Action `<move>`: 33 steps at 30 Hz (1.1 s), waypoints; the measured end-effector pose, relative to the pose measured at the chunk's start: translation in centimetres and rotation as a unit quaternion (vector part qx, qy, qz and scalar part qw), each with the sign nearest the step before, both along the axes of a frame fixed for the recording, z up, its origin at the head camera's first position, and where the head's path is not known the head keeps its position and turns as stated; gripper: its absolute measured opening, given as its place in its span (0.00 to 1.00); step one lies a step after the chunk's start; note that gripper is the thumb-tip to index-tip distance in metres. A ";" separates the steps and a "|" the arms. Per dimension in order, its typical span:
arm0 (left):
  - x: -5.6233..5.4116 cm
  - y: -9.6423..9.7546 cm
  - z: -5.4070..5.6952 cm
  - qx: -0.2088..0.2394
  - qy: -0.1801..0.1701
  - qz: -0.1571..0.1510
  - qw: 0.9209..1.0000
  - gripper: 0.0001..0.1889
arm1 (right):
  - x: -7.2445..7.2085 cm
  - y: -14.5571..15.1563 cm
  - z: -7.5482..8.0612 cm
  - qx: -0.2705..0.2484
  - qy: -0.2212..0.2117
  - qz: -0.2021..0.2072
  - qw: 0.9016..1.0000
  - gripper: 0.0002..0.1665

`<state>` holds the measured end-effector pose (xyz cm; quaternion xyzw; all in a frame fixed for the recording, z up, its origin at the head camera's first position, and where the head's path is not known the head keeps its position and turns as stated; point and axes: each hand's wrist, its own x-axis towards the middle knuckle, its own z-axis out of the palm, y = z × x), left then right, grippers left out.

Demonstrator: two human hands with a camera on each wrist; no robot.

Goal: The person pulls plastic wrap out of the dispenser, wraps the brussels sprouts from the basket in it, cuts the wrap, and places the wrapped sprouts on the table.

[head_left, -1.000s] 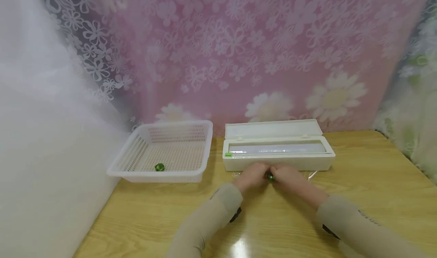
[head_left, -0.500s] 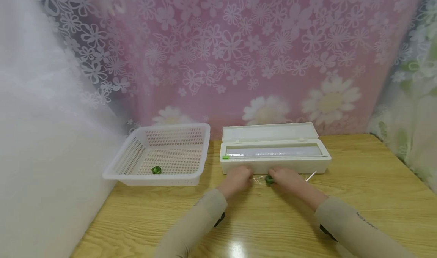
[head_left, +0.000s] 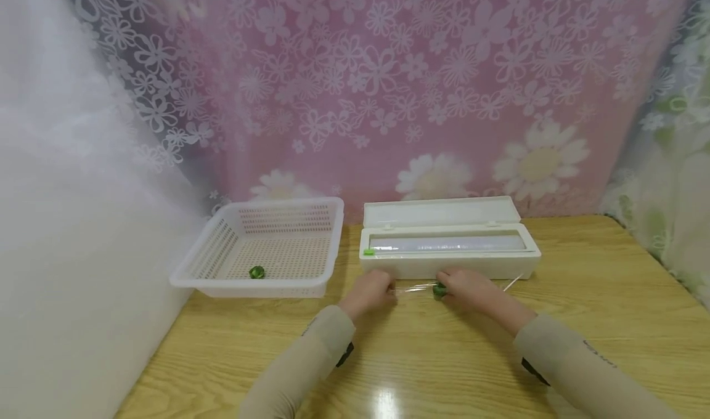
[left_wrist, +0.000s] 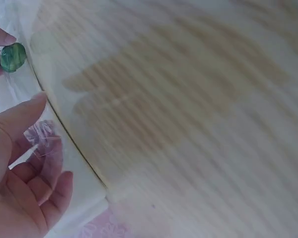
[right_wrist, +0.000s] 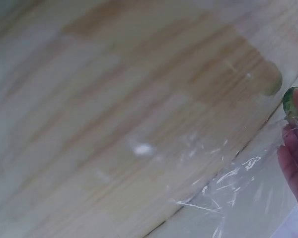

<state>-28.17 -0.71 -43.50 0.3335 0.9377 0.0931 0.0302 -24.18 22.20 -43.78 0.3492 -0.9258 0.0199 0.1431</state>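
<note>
My right hand point(head_left: 465, 288) pinches a small round green vegetable point(head_left: 439, 290) just in front of the white box. In the right wrist view, crinkled cling film point(right_wrist: 233, 173) trails from the vegetable point(right_wrist: 289, 105) below the fingers. A strip of cling film point(head_left: 416, 288) stretches from it to my left hand point(head_left: 367, 294), whose curled fingers hold the film's end. In the left wrist view, bunched film point(left_wrist: 42, 133) lies against the left fingers, below the raised thumb. The vegetable point(left_wrist: 13, 57) shows there at the right hand's fingertips.
A long white cling film box point(head_left: 449, 266) stands behind the hands, lid up, with a film roll point(head_left: 449, 243) and a green slider point(head_left: 368, 252). On the left, a white plastic basket point(head_left: 255, 288) holds another green vegetable point(head_left: 257, 272). The wooden table point(head_left: 432, 363) meets a flowered curtain.
My left hand has moved left, away from the right hand, drawing the film out into a strip. The right hand stays at the vegetable.
</note>
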 end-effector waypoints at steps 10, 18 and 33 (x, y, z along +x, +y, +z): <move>-0.2 -1.1 -0.3 -0.014 0.010 0.009 1.000 0.02 | 0.2 0.5 -0.4 0.006 0.047 0.019 0.999 0.20; -0.3 -1.4 0.3 -0.013 -0.019 0.017 1.000 0.03 | 1.0 2.7 -0.7 -0.021 0.062 0.051 0.997 0.15; -0.5 -1.5 0.6 -0.024 -0.031 0.017 0.999 0.04 | 3.2 8.3 -0.8 -0.008 0.098 0.069 0.993 0.22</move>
